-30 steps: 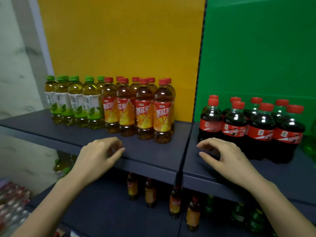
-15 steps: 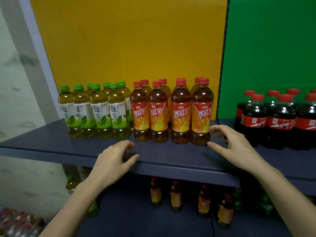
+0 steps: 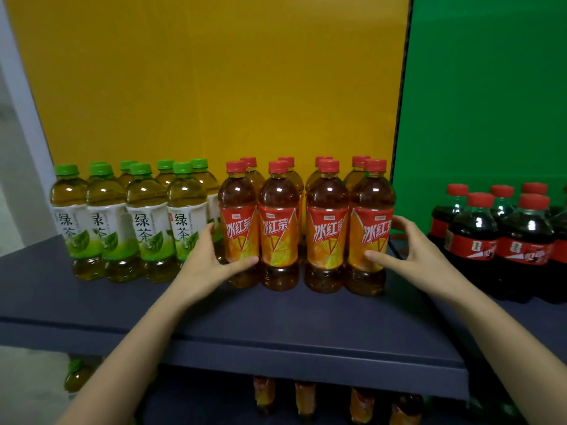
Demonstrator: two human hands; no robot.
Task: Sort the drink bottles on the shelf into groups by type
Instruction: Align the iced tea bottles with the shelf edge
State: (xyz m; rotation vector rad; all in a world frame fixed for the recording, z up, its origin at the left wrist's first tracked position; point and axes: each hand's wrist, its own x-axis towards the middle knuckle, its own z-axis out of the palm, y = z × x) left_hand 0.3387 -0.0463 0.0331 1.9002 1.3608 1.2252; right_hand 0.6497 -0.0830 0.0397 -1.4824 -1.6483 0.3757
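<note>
My left hand (image 3: 208,262) and my right hand (image 3: 414,250) stand at the 2 ends of the iced tea bottles (image 3: 306,228). These stand upright on the dark shelf (image 3: 276,326), in front of the yellow panel (image 3: 214,87). Each hand is half open and cupped. The left one wraps the leftmost iced tea bottle (image 3: 239,194), with the thumb across the front of the label and the fingers on the left side, in the narrow space beside the green tea bottles (image 3: 144,222). The right one holds the rightmost iced tea bottle (image 3: 371,197) in the same way from the right side.

The group lies between my palms, so I think the next move is to press the 2 hands toward each other. In the front row of 4 there is a small gap in the middle, and this push could close it.

The red and orange labels read 冰红茶, and the white and green ones read 绿茶. The cola bottles (image 3: 521,240) stand well apart on the right, before the green panel (image 3: 491,87). Their writing is too small for me to read.
</note>
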